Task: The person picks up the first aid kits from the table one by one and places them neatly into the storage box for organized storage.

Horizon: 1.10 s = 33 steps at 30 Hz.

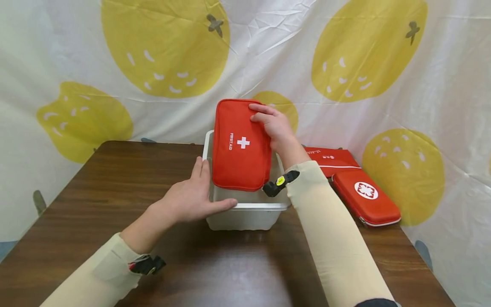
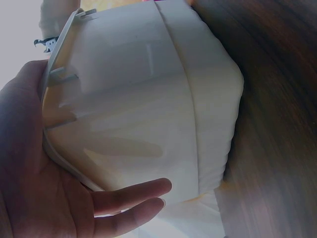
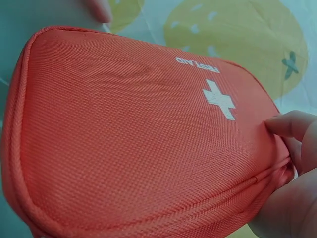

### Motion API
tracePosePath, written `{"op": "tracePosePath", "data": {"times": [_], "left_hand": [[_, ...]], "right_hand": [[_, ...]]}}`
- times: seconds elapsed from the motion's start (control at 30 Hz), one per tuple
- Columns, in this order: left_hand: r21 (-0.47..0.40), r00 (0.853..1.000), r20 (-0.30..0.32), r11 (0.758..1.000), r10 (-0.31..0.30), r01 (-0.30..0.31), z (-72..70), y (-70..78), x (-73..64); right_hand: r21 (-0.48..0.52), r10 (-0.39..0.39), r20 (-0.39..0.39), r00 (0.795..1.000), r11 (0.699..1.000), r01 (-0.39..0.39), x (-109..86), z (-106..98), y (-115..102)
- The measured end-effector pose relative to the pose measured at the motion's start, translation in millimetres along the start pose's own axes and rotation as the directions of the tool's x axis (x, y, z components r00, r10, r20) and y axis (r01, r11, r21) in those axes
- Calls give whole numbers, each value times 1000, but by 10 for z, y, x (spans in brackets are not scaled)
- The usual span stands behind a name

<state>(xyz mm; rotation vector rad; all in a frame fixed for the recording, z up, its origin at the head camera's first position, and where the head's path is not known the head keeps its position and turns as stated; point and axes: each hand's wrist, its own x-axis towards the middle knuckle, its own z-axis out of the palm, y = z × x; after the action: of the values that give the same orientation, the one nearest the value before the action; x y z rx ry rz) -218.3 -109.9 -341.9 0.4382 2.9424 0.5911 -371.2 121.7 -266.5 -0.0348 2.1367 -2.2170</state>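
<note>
My right hand [image 1: 274, 128] grips the right edge of a red first aid pouch [image 1: 234, 166], which carries a white cross and "FIRST AID" lettering. Tilted up, the pouch hangs over a white plastic bin [image 1: 245, 221]. In the right wrist view the fingers [image 3: 287, 126] lie on the pouch's printed face near the zipper edge. My left hand [image 1: 188, 198] rests at the bin's near left corner, the thumb along the front rim. Seen from the left wrist, two fairly straight fingers [image 2: 131, 196] reach along the bin's outer wall [image 2: 133, 104].
To the right of the bin, a red hard-shell case [image 1: 379, 209] with a white round emblem lies on the dark wooden table [image 1: 126, 187]. Behind it is a flat red pouch [image 1: 331, 157] with a white stripe. A fruit-print cloth [image 1: 276, 55] hangs behind the table.
</note>
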Motion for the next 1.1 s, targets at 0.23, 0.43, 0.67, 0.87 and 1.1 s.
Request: {"op": "tracePosePath", "data": {"times": [0.23,0.43,0.67,0.87,1.1], "left_hand": [[-3,1000,4,1000,-1,1,6,10,-18],[-2,1000,-9,1000,8,-8,5,4,-28],[8,1000,-8,1000,4,-4,-13,3,-22],[17,1000,8,1000,-10,10,-24,0,-14],[33,1000,-16,999,-11,11,-19,1,-28]], "right_hand": [[-46,67,-26,997,997,-68,2,-13,112],[-64,70,-20,997,995,-71,35,-7,177],[-168,108,8,994,980,-105,47,-1,214],[-312,182,45,982,937,-159,18,-2,234],[-483,210,88,974,864,-143,3,17,255]]}}
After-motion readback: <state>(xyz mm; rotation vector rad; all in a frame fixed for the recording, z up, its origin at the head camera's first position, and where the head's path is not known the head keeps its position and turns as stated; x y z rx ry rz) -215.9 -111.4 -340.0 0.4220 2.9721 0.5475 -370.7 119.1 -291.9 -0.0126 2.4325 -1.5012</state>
